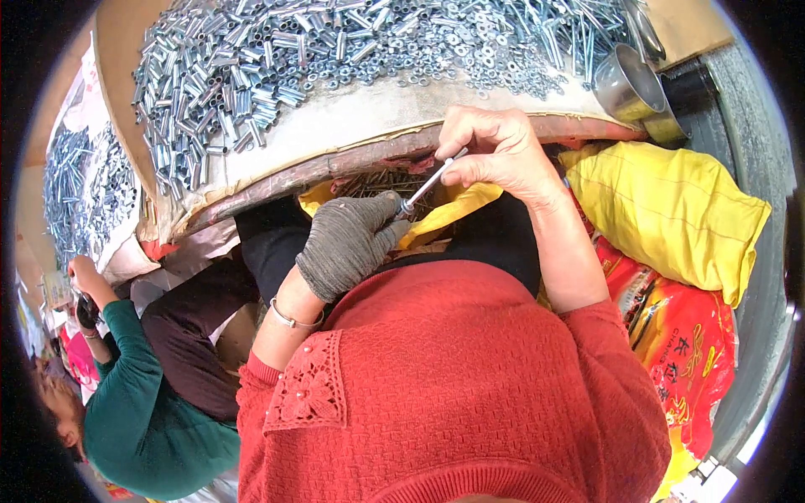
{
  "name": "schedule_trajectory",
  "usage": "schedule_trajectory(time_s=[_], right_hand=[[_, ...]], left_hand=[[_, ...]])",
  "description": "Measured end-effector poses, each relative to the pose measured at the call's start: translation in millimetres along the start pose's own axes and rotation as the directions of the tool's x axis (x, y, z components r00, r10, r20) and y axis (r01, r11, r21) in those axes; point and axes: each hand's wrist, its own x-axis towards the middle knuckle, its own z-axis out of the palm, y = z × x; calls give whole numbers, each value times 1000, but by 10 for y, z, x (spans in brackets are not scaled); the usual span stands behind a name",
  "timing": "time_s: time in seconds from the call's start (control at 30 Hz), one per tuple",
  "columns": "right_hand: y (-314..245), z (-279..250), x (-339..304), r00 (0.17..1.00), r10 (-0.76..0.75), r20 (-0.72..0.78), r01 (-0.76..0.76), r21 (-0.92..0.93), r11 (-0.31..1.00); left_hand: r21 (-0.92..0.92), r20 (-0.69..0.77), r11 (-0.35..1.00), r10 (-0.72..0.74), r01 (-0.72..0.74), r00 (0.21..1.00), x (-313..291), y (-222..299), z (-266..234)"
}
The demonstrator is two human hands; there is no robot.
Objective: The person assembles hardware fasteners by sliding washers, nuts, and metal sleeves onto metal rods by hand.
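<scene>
Between my two hands a slender silvery bolt (433,180) is held at a slant, over my lap. My left hand (345,248), in a grey knit glove, is closed round its lower end, where a thicker metal collar shows. The upper end is pinched between the thumb and forefinger of my bare right hand (495,151). Just beneath, an open yellow sack (457,210) lies between my knees and the table edge, with thin metal rods (373,186) partly visible inside it.
On the cloth-covered table (352,113) lie heaps of short metal tubes (210,67), washers (478,50) and long bolts (570,38). A metal cup (627,84) sits at the right corner. Right of me are a full yellow sack (671,210) and a red bag (679,335). A green-sleeved co-worker (142,402) sits left.
</scene>
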Motion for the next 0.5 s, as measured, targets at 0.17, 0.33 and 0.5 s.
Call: schedule_trajectory(time_s=[0.17, 0.33, 0.5], right_hand=[[-4, 263, -89, 965, 260, 23, -249, 379, 891], [50, 330, -85, 976, 186, -109, -170, 139, 976], [121, 635, 220, 1000, 22, 5, -23, 245, 969]], left_hand=[[-187, -164, 982, -47, 16, 985, 138, 138, 31], [-369, -210, 928, -134, 49, 968, 183, 125, 161], [-285, -370, 956, -39, -73, 928, 133, 191, 155]])
